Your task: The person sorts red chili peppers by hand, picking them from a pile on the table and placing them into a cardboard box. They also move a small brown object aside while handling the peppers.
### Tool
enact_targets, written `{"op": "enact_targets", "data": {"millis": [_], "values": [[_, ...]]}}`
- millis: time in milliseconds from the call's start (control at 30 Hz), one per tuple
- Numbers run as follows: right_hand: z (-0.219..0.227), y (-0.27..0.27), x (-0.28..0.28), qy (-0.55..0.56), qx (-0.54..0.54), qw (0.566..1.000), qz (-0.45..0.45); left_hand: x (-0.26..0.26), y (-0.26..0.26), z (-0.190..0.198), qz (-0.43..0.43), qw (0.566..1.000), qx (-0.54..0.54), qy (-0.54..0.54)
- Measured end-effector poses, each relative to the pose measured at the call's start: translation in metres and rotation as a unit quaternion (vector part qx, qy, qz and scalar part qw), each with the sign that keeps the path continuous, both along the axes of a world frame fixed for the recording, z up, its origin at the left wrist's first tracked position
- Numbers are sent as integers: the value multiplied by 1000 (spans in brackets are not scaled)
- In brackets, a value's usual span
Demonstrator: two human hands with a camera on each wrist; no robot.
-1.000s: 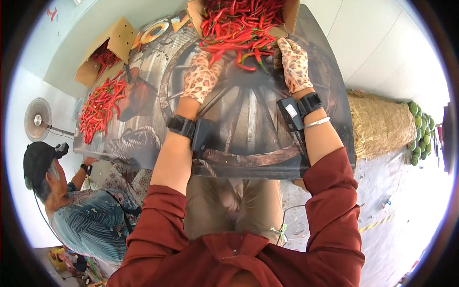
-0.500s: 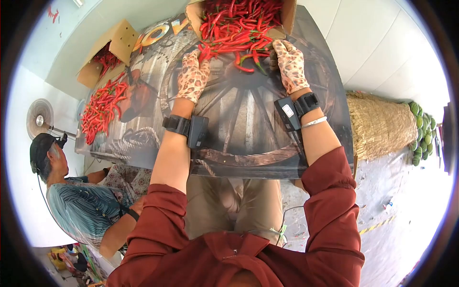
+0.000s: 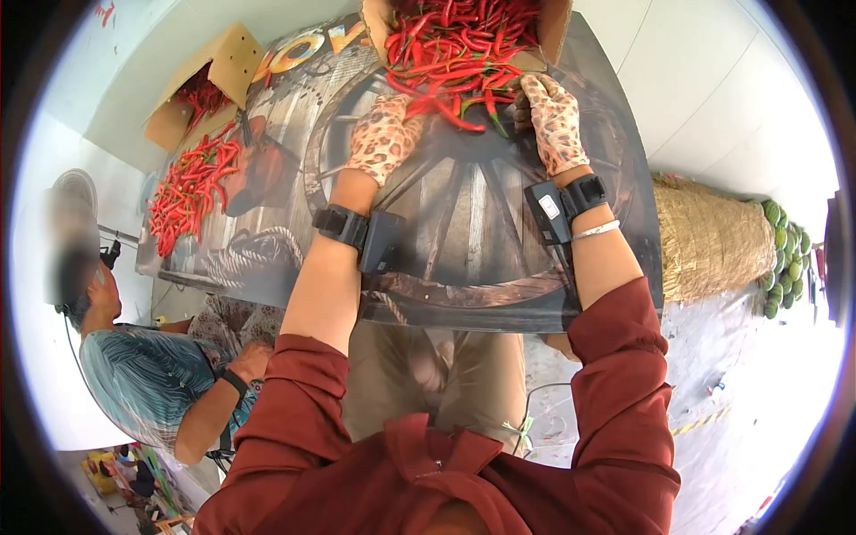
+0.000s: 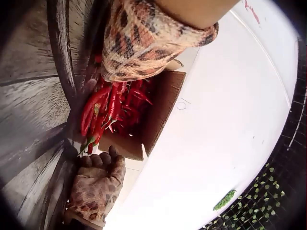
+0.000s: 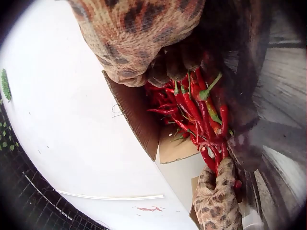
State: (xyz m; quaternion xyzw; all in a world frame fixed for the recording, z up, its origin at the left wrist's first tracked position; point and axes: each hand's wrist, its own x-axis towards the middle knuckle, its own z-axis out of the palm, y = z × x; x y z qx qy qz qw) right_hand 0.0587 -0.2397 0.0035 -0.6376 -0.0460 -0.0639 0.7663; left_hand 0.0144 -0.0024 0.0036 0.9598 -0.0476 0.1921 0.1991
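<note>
Several red chilies (image 3: 432, 104) are pinched in the left hand (image 3: 386, 143), just outside the cardboard box (image 3: 555, 34) near the table's (image 3: 464, 201) far edge; the right wrist view shows this grip, blurred from the head. The left wrist view reveals the right hand's (image 4: 93, 191) fingers curled inward.

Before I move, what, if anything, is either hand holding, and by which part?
The left hand pinches red chillies by the ends away from the box, stem or tip unclear. The right hand shows nothing held.
</note>
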Motion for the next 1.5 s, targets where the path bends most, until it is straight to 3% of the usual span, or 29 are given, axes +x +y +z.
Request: {"op": "enact_targets", "data": {"millis": [67,133,267,333,400,533,600,633,667,733,767,867,900,967,1133,1200,1233,1267,1367,1500], "values": [[-3,2,3,-30,-31,999,-18,-3,-2,-3,-22,999,-7,-22],[-2,3,0,-11,18,1000,-4,-4,-1,-1,-23,999,-16,-34],[-3,-1,0,-42,-50,998,-13,2,2,-13,-20,997,-44,-55],[-21,-4,19,-165,-156,970,-85,12,1,-21,-24,994,-83,-67],[-12,-4,10,-42,-53,998,-4,10,-8,-16,-18,991,-116,-64],[6,4,-5,14,-32,998,46,-6,-29,-4,-26,975,-194,-107],[12,11,-16,13,-12,987,157,-4,-32,-4,-90,972,-190,-104],[12,21,-22,-22,-82,989,119,0,-32,-12,-113,976,-116,-145],[22,29,-34,-55,-143,983,101,-4,-34,-8,-113,976,-119,-145],[20,34,-35,-66,-218,961,155,-14,-41,-1,-131,964,-199,-120],[23,40,-42,-91,-227,959,143,-15,-43,-4,-147,956,-189,-168],[23,47,-48,-19,-61,984,166,-16,-48,-5,-212,950,-182,-141],[20,47,-48,-18,-64,985,159,-13,-50,-9,-198,958,-169,-118],[9,46,-40,-1,31,991,131,-14,-55,-13,-198,959,-160,-124],[-8,36,-21,-10,94,993,68,-19,-63,3,-216,953,-167,-132],[-5,27,-19,-68,43,997,9,-24,-62,7,-180,958,-175,-136],[-3,19,-18,-87,-31,996,-18,-21,-57,8,-162,961,-187,-123],[1,15,-18,-87,-30,996,-21,-16,-52,7,-144,963,-198,-111],[10,5,-15,68,194,978,16,-2,-38,-8,-117,970,-193,-94],[12,10,-17,58,202,978,-10,-4,-41,-10,-91,990,-84,-73]]}}
